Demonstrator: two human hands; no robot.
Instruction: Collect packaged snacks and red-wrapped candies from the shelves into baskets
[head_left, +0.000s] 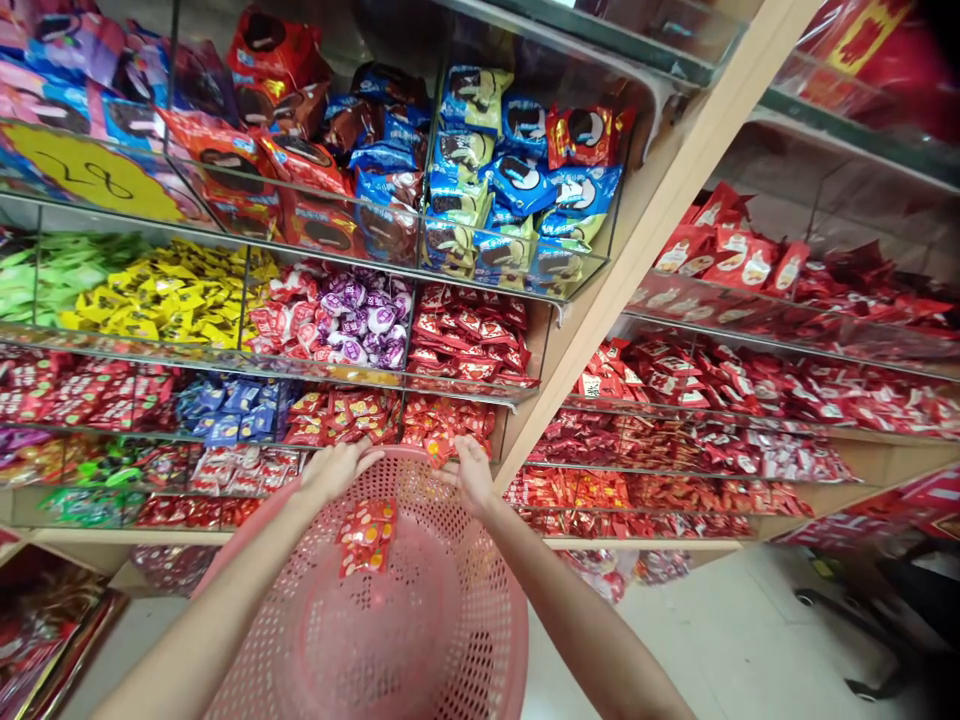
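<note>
A pink perforated plastic basket (315, 640) tilts in front of the shelves, its far rim against the lower candy bins. My left hand (334, 470) is closed on that far rim, left of its middle. Over the rim's right side, my right hand (469, 478) pinches a red candy packet (441, 451) between thumb and fingers. Behind it lies a bin of similar red packets (457, 415). A few red packets with yellow and white spots (366, 538) rest inside the basket.
Clear-fronted bins hold blue and green biscuit packs (517, 180), yellow candies (165, 295) and purple-white candies (367, 315). A slanting wooden upright (652, 250) separates these from more red-packet bins (675, 375). A wheeled chair base (855, 630) stands on the floor at right.
</note>
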